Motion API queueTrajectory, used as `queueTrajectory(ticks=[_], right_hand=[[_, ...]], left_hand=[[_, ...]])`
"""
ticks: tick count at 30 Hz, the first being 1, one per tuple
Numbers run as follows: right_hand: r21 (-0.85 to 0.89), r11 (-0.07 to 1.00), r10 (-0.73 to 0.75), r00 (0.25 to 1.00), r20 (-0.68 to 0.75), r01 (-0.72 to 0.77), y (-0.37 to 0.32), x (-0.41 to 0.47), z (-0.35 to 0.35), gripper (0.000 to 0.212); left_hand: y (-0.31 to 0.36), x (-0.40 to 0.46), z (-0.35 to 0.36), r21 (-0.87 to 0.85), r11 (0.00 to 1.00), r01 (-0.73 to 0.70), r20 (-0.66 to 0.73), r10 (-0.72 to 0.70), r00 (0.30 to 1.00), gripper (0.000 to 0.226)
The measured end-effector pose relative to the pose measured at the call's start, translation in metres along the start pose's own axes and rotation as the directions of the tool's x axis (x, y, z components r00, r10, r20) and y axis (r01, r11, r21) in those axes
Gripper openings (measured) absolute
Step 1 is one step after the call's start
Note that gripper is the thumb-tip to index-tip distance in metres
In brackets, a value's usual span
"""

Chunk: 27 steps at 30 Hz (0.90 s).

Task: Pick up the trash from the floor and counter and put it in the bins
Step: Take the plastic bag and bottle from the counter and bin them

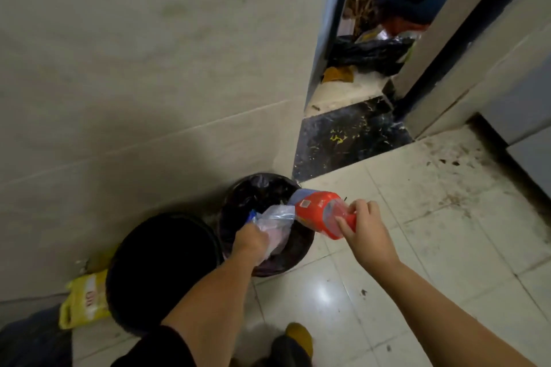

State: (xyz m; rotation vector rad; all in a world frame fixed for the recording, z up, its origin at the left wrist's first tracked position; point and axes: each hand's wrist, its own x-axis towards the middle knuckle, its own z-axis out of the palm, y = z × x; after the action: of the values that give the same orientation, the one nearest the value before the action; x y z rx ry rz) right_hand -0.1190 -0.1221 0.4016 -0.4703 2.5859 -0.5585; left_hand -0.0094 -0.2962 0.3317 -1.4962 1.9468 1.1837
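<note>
Two round bins stand against the wall: a black bin (140, 265) on the left and a bin lined with a dark bag (253, 188) to its right. My left hand (249, 243) is over the lined bin, shut on a crumpled clear plastic bag (277, 225) with a blue edge. My right hand (362, 228) grips a red plastic package (316, 211) by its end, holding it tilted over the right rim of the lined bin.
A yellow bag (85, 298) lies on the floor left of the black bin. An open doorway (372, 39) at the upper right shows piled clutter and a black bag. The white tile floor (432, 217) is dirty near the right wall. My foot (298, 337) is at the bottom.
</note>
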Motion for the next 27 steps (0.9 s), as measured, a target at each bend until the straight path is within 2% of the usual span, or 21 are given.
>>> queueTrajectory(ticks=[6,11,16,21,27], right_hand=[[0.093,0.992,-0.077,0.994,-0.077,0.084,0.054,0.035,0.084,0.03],[0.157,0.983,-0.077,0.989,-0.127,0.096,0.065,0.029,0.104,0.029],[0.168,0.981,-0.075,0.991,-0.115,0.094,0.032,0.012,0.076,0.03],[0.132,0.975,-0.176,0.983,-0.049,0.181,-0.037,-0.009,0.05,0.029],[0.035,0.949,-0.317,0.939,0.136,0.315,-0.13,-0.04,0.079,0.036]], left_hand=[[-0.049,0.11,0.079,0.045,0.998,0.052,0.001,-0.052,0.999,0.051],[-0.066,0.121,0.095,0.023,0.997,0.078,0.004,-0.078,0.997,0.066],[-0.064,0.08,0.05,-0.098,0.995,0.02,-0.011,-0.021,1.0,0.062],[-0.069,0.034,-0.019,-0.141,0.99,-0.014,-0.07,0.004,0.998,0.056],[-0.139,-0.006,-0.086,-0.123,0.992,0.037,-0.127,-0.052,0.991,0.048]])
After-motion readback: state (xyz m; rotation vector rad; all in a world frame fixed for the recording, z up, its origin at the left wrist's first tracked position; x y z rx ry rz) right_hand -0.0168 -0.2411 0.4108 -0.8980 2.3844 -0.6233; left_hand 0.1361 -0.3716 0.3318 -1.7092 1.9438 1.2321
